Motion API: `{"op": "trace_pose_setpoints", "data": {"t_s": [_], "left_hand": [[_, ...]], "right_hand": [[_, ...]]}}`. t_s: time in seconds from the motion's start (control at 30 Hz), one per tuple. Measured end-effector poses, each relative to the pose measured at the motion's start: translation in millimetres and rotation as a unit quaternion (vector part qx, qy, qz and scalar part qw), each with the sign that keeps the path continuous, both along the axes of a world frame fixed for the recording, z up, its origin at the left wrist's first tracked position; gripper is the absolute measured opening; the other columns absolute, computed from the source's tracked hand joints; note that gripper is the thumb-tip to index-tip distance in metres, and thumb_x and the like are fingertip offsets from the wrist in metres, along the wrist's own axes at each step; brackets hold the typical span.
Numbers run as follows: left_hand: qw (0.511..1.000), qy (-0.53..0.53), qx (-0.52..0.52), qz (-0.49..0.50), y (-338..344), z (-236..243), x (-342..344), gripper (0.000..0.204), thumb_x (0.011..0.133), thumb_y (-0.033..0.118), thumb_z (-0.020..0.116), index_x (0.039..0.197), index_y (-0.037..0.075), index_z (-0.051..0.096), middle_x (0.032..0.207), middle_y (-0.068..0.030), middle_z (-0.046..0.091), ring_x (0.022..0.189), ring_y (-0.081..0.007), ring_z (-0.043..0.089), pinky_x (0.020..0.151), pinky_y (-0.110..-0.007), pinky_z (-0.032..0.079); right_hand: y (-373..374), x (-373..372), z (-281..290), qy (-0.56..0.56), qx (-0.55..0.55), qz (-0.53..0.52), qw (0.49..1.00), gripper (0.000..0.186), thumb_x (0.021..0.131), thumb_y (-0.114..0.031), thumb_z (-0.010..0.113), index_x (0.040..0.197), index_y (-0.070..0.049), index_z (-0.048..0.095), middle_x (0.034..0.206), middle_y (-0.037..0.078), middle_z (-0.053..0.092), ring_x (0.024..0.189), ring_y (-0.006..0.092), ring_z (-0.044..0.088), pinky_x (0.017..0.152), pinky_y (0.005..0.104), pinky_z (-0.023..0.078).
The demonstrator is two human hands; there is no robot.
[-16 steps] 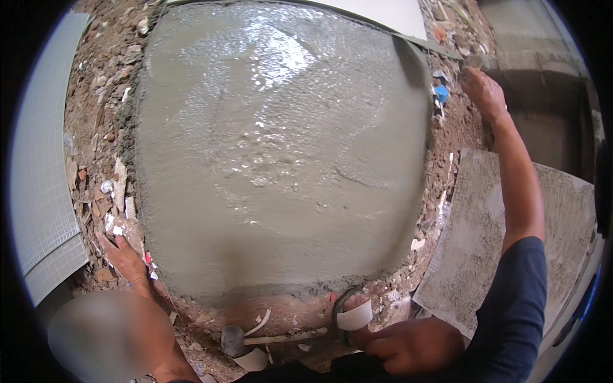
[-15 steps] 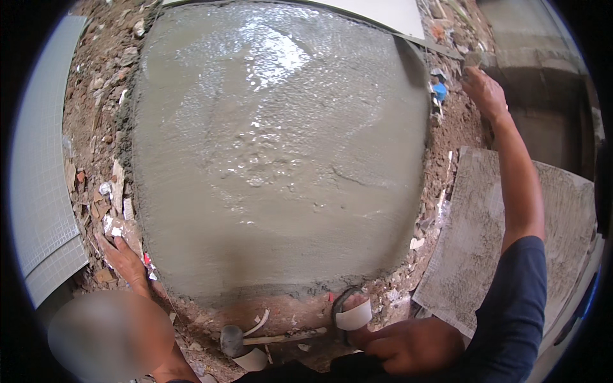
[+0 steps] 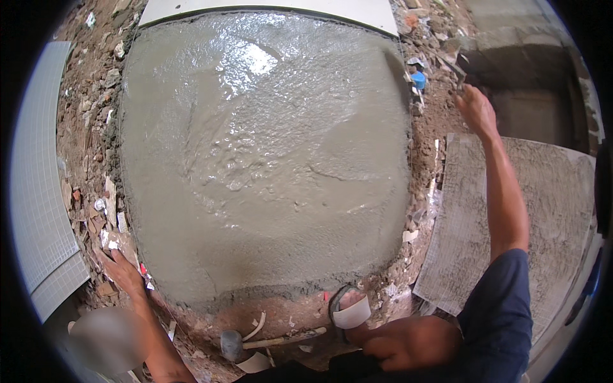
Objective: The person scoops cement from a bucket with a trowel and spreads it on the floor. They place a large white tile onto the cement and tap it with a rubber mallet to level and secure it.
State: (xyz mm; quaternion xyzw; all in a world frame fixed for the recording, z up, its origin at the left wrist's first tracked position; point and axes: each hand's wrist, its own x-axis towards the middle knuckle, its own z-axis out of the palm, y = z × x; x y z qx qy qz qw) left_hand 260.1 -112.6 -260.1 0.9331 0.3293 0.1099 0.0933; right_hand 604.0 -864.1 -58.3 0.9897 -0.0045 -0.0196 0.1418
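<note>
A broad bed of wet grey cement (image 3: 268,185) fills the middle, its surface shiny with water and rougher around the centre. Beyond its right edge, over the soil, my right hand (image 3: 477,110) is closed round the handle of a trowel (image 3: 457,69); the blade shows nearly edge-on, off the cement. To the left of the bed, my left hand (image 3: 121,271) rests with fingers stretched out on the rubble, next to a chunk with white patches (image 3: 112,241). That hand holds nothing.
Rubble and soil (image 3: 92,137) border the bed. Gridded panels (image 3: 38,185) lie at left, a white board (image 3: 268,9) at the far edge. A rough grey sheet (image 3: 511,210) lies right, before a dark pit (image 3: 533,102). A pipe (image 3: 284,339) and my bent leg (image 3: 408,337) are near.
My right hand has drawn the trowel back toward me, away from the cement's far right corner, and its blade has turned. My left hand stays on the rubble; the view has shifted slightly.
</note>
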Motion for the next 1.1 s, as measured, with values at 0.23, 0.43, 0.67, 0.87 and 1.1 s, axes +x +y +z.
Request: {"op": "trace_pose_setpoints", "data": {"t_s": [0.23, 0.43, 0.67, 0.87, 1.1], "left_hand": [[1.0, 0.008, 0.017, -0.001, 10.1, -11.4, -4.9, 0.068, 0.103, 0.043, 0.034, 0.147, -0.008, 0.027, 0.151, -0.0284, 0.03, 0.141, -0.0398, 0.028, 0.116, -0.044, 0.02], [0.999, 0.035, 0.025, 0.002, 21.2, -19.3, -2.9, 0.065, 0.102, 0.042, 0.037, 0.146, -0.005, 0.031, 0.15, -0.0277, 0.033, 0.14, -0.0404, 0.03, 0.115, -0.046, 0.021], [0.997, 0.051, -0.052, 0.014, 3.6, 2.1, -0.1, 0.07, 0.097, 0.052, 0.041, 0.147, 0.003, 0.034, 0.15, -0.0217, 0.036, 0.141, -0.0399, 0.028, 0.114, -0.057, 0.018], [0.961, 0.068, -0.206, -0.171, -73.5, 111.4, -67.3, 0.064, 0.095, 0.05, 0.048, 0.134, 0.0, 0.049, 0.137, -0.0245, 0.05, 0.127, -0.0384, 0.047, 0.106, -0.053, 0.033], [0.796, -0.094, -0.598, -0.01, -133.2, 154.8, -300.4, 0.058, 0.098, 0.042, 0.052, 0.137, -0.001, 0.047, 0.133, -0.0215, 0.056, 0.123, -0.0313, 0.055, 0.104, -0.04, 0.042]], "right_hand": [[17.0, -84.1, 4.3, -0.04, 0.146, -0.098, 0.984, 0.036, 0.091, -0.037, 0.061, 0.097, -0.001, 0.06, 0.082, 0.019, 0.063, 0.077, 0.0341, 0.061, 0.072, 0.0434, 0.047], [14.3, -171.8, 5.9, -0.057, 0.285, -0.127, 0.948, 0.041, 0.094, -0.035, 0.059, 0.111, 0.002, 0.06, 0.079, 0.015, 0.063, 0.073, 0.0227, 0.058, 0.069, 0.0377, 0.047], [86.8, -279.2, 19.7, 0.168, 0.432, -0.141, 0.875, 0.026, 0.097, -0.024, 0.057, 0.109, -0.001, 0.058, 0.08, -0.001, 0.051, 0.067, 0.0081, 0.047, 0.058, 0.0252, 0.039], [187.6, -292.4, 56.0, 0.263, 0.406, -0.005, 0.875, 0.051, 0.095, -0.032, 0.061, 0.131, 0.001, 0.048, 0.089, 0.004, 0.058, 0.074, 0.0153, 0.053, 0.072, 0.0315, 0.046], [423.3, -330.1, 139.6, 0.339, 0.262, 0.289, 0.856, 0.046, 0.093, -0.031, 0.061, 0.125, 0.003, 0.056, 0.088, 0.011, 0.06, 0.077, 0.0176, 0.055, 0.072, 0.0313, 0.046]]}}
